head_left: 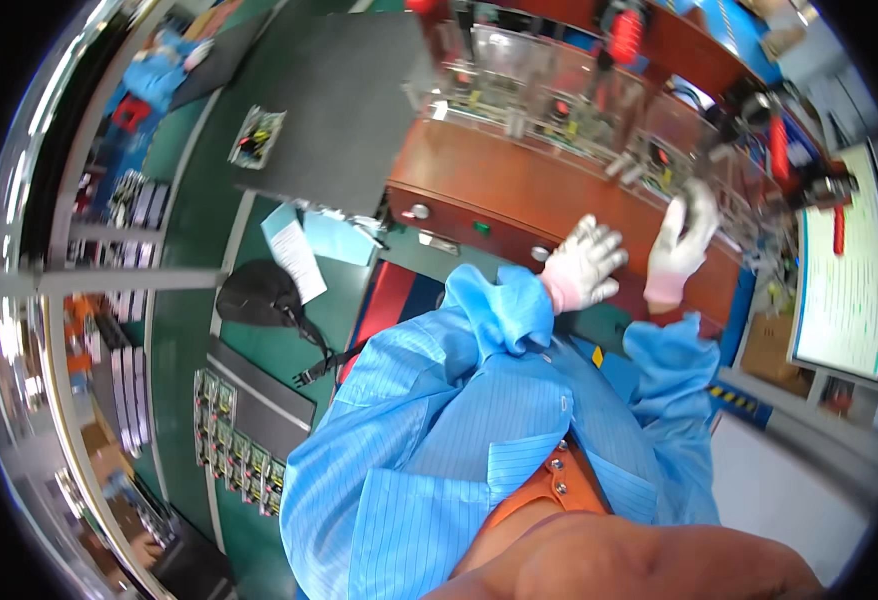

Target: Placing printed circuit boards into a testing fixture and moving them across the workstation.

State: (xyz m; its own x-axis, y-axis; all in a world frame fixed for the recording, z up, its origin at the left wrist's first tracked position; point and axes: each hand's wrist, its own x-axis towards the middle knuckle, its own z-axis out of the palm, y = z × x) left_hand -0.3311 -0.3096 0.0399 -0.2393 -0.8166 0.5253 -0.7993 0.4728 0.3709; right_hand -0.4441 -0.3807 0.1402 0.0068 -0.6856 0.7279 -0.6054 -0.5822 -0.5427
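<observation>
My left hand (584, 267), in a white glove with a pink cuff, hovers near the front edge of a red-brown test box (519, 172). Its fingers are spread, with nothing in them. Further right, my right hand (681, 245), gloved the same way, reaches over the box top beside a row of clear plastic fixtures. Its fingers look apart from the thumb but are blurred, and I see nothing held. Small circuit boards sit in the fixtures, among them one board (659, 160) near my right hand. Red-handled toggle clamps (627, 38) stand above them.
A lit screen (839, 270) stands at the right. On the left are a dark grey mat (329, 110), a single circuit board (257, 137), papers (294, 255), a black bag (259, 292) with a strap, and several boards in rows (234, 445). Another person (154, 75) works at far left.
</observation>
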